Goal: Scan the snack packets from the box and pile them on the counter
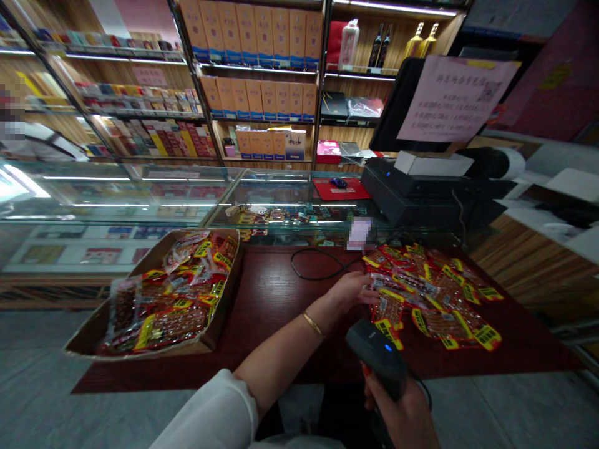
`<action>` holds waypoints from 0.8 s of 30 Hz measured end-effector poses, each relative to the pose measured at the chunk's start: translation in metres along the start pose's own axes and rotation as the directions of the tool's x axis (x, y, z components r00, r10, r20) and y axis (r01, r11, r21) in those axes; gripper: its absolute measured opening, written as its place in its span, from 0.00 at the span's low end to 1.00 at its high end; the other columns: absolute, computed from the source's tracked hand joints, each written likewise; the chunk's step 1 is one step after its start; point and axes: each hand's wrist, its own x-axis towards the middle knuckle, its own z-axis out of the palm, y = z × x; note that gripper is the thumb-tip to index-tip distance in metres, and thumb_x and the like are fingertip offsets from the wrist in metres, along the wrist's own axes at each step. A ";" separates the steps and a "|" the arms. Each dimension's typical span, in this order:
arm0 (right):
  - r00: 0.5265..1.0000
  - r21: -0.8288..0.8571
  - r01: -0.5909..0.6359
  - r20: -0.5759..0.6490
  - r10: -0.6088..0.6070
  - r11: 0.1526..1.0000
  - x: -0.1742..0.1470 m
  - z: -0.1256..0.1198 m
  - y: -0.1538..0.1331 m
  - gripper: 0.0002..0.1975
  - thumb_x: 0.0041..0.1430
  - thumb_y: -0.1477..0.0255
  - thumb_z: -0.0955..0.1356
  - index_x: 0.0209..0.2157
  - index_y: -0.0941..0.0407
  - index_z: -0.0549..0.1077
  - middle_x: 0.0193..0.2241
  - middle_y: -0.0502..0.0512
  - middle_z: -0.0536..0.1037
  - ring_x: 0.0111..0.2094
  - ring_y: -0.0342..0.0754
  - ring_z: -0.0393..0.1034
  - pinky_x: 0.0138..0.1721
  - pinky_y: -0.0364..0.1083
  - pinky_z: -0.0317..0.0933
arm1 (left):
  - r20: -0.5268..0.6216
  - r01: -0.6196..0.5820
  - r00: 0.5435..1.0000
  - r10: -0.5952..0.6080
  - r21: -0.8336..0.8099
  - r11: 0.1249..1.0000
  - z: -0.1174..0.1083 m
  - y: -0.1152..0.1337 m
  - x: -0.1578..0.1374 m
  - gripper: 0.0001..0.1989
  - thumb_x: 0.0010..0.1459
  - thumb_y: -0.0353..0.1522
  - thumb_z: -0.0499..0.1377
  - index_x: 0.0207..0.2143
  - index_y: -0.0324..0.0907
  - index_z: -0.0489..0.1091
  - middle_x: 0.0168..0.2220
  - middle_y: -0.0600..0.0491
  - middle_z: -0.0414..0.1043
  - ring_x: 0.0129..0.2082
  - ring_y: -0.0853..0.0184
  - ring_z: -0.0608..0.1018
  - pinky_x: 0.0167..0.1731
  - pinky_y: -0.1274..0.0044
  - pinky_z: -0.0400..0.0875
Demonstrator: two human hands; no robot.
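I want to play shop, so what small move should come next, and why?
Maybe aim the scanner at the packet beside the left hand: the right hand holds the scanner, and that packet lies just ahead of it.

Dim scene, white strip lights [395, 7], glare on glass counter [163, 190], edge distortion.

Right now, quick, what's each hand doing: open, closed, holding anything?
Left hand: at the snack packets; whether it grips one cannot be told.
Right hand: closed, holding the handheld scanner.
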 end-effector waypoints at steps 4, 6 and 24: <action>0.994 0.088 -0.064 0.095 0.056 0.994 0.012 0.013 0.005 0.26 0.57 0.45 0.70 0.24 0.54 0.77 0.16 0.53 0.78 0.20 0.51 0.74 0.26 0.46 0.66 | -0.172 -0.283 0.925 0.340 0.286 0.916 -0.054 0.020 -0.071 0.24 0.55 0.33 0.64 0.55 0.42 0.70 0.46 0.45 0.79 0.37 0.65 0.81 0.37 0.75 0.78; 0.985 0.143 -0.099 0.153 0.077 0.985 0.020 0.025 0.007 0.26 0.56 0.45 0.70 0.23 0.55 0.76 0.16 0.52 0.77 0.19 0.50 0.73 0.25 0.46 0.66 | -0.200 -0.360 0.763 0.615 0.659 0.661 -0.096 0.045 -0.123 0.22 0.57 0.37 0.62 0.54 0.42 0.73 0.46 0.46 0.80 0.43 0.61 0.81 0.44 0.71 0.77; 0.931 0.279 -0.234 0.340 0.133 0.931 0.040 0.066 0.030 0.30 0.47 0.43 0.75 0.30 0.59 0.83 0.17 0.53 0.77 0.19 0.50 0.73 0.25 0.47 0.68 | -0.572 0.724 0.588 0.573 0.688 -0.056 -0.237 0.098 -0.285 0.29 0.58 0.40 0.64 0.61 0.42 0.71 0.59 0.38 0.73 0.57 0.47 0.76 0.53 0.65 0.71</action>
